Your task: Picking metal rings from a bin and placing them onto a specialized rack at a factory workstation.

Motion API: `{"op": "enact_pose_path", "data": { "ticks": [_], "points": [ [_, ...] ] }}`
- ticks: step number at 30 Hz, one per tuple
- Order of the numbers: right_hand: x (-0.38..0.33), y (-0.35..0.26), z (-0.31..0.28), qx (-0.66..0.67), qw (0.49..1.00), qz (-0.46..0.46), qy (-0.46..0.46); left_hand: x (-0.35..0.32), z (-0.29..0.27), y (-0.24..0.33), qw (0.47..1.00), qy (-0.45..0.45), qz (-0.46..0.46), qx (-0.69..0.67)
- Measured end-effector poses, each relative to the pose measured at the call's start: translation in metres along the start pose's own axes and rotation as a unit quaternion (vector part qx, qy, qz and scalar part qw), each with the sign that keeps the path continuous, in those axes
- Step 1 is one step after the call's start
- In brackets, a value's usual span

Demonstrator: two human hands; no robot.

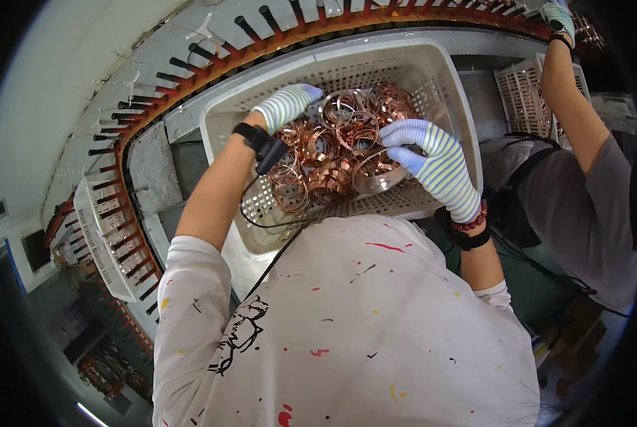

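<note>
"Step?"
"Handling, I'd judge: copper rings [329,146] inside the basket [375,64], left grip [290,103] far left, right grip [428,160] at right; can't tell whether either grasps one"
"Next?"
"Calls for care with tangled rings, I think; rim [466,117] close by the right grip, open room between grips"
</note>
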State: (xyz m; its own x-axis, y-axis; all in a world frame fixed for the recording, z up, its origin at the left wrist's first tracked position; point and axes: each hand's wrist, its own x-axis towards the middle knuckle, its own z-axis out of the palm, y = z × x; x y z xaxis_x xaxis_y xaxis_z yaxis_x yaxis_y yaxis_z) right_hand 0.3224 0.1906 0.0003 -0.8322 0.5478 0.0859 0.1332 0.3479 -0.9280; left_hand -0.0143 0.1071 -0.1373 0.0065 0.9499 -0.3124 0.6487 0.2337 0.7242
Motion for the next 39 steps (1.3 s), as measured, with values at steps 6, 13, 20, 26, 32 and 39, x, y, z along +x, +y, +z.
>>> {"op": "enact_pose_path", "data": {
  "ticks": [6,13,20,26,32,39],
  "points": [
    [0.01,0.04,-0.024,-0.145,0.978,0.022,0.145,-0.023,-0.073,0.04,0.994,0.016,-0.044,-0.098],
    [0.084,0.116,-0.028,-0.568,0.811,-0.111,0.084,-0.067,-0.118,0.076,0.867,0.217,-0.091,-0.439],
    [0.014,0.122,0.064,-0.338,0.865,-0.083,-0.361,-0.052,-0.144,0.089,0.675,0.356,-0.068,-0.642],
    [0.022,0.085,0.053,-0.198,0.916,0.008,-0.35,-0.029,-0.202,0.066,0.765,0.214,-0.183,-0.58],
    [0.081,0.082,-0.061,0.416,0.903,0.062,0.092,-0.07,-0.22,0.044,0.859,0.4,-0.28,-0.157],
    [0.207,0.042,-0.17,0.378,0.876,0.272,0.122,-0.089,-0.125,0.175,0.795,0.602,0.069,0.025]
  ]
}}
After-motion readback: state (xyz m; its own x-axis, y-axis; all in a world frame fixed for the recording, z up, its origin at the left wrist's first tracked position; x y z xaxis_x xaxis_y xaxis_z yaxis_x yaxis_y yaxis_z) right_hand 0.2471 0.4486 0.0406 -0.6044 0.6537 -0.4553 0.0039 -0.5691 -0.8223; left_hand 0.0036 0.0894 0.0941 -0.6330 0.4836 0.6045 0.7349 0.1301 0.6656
